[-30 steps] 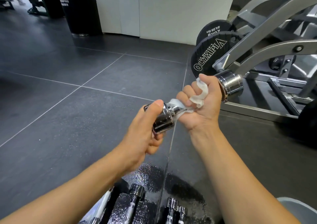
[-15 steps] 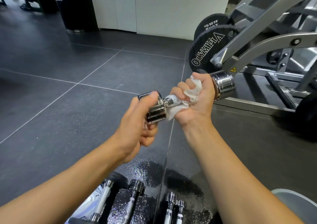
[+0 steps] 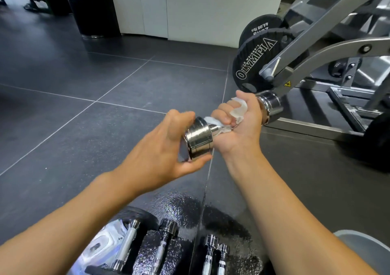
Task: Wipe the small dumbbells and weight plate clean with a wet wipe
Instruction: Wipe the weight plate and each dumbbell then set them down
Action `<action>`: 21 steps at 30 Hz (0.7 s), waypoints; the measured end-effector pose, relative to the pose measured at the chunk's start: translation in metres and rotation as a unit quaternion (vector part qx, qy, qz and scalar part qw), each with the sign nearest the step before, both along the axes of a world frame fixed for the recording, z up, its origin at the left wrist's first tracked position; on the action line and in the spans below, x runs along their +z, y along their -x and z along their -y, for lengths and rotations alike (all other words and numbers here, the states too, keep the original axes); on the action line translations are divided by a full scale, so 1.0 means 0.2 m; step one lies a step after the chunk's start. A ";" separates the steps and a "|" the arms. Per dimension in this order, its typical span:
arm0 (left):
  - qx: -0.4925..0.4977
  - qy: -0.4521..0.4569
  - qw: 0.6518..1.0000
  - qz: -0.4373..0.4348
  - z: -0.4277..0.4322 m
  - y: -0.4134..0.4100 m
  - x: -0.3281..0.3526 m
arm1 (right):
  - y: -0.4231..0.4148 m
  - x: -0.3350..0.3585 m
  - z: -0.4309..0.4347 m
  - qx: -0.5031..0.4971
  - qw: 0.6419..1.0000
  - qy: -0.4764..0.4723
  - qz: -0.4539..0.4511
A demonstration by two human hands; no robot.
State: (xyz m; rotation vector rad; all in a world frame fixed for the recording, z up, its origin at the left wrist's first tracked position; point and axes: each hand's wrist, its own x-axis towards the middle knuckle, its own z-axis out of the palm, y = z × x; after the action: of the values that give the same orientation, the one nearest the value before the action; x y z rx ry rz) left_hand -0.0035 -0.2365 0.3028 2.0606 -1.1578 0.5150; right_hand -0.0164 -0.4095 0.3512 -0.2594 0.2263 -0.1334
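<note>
**Mid-wipe on the chrome dumbbell**

Holding the dumbbell (image 3: 198,140) up over the dark floor tiles (image 3: 84,85), both forearms stretched forward and angled in. Gripping its near head with the left hand (image 3: 166,148), digits curled round the edge. Got the right hand (image 3: 240,125) wrapped palm-up round the handle, squeezing the wet wipe (image 3: 238,109) against it. Can see more dumbbells (image 3: 166,243) on the floor below, beside the wipe pack (image 3: 101,243).
</note>
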 end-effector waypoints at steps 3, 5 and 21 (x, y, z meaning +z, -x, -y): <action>-0.003 -0.070 0.963 0.262 -0.02 -0.07 -0.01 | 0.01 -0.02 -0.02 0.007 1.000 -0.001 -0.017; -0.004 -0.036 0.975 0.220 0.00 -0.06 -0.04 | 0.02 -0.02 -0.02 0.025 1.000 0.000 -0.011; -0.070 0.331 0.574 -0.746 0.15 0.26 0.08 | 0.02 0.00 -0.03 0.041 0.985 0.117 0.118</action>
State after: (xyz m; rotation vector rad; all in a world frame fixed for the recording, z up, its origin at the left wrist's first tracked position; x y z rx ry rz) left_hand -0.0546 -0.2666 0.3198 0.9768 0.0346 -0.7611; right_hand -0.0203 -0.4030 0.3515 -0.4824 -0.0375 -0.1073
